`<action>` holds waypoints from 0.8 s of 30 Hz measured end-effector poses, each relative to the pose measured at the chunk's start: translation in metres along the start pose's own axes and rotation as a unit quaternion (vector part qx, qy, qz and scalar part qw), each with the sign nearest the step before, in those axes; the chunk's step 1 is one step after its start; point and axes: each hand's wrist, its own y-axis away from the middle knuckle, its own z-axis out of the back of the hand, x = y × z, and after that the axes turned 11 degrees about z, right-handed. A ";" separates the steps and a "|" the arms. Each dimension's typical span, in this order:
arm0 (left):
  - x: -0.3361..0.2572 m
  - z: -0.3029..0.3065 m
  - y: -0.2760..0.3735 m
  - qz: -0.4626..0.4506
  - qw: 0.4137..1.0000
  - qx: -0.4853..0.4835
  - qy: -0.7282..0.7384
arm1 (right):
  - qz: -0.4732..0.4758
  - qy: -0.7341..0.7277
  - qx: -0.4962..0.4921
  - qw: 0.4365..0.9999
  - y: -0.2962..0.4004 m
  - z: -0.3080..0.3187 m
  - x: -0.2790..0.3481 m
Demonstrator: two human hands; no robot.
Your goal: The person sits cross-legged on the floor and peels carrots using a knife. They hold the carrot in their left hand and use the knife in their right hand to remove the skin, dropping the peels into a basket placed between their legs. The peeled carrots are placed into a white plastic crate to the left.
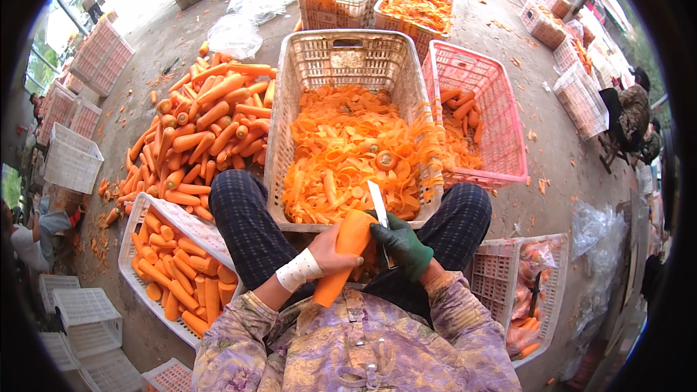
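Observation:
My left hand [333,253], bare with a white band at the wrist, grips a thick peeled carrot [338,277] held at a slant above my lap. In a dark green glove, my right hand [402,242] is closed around a knife [377,198], its pale flat blade pointing away from me. The gloved thumb is at the carrot's upper end. Between my knees stands a dirty white plastic crate [274,174] holding carrot peelings [348,141] and a few cut carrot ends [386,160].
Unpeeled carrots [218,114] are heaped on the floor at left. Peeled carrots [177,277] fill a white crate by my left knee. A pink crate [506,136] holds small carrots. Bagged carrots [528,305] sit in a crate at right. A person [631,109] sits far right.

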 end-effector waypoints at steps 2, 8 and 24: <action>-0.009 -0.004 0.013 0.025 0.980 0.064 0.185 | -0.032 -0.059 -0.021 0.998 0.003 0.006 0.003; 0.033 -0.014 0.034 0.167 0.938 0.072 0.295 | 0.103 -0.002 0.006 0.995 0.000 0.011 -0.030; 0.057 -0.007 0.020 0.099 0.959 -0.197 -0.179 | 0.181 0.557 0.119 0.802 0.043 -0.007 -0.013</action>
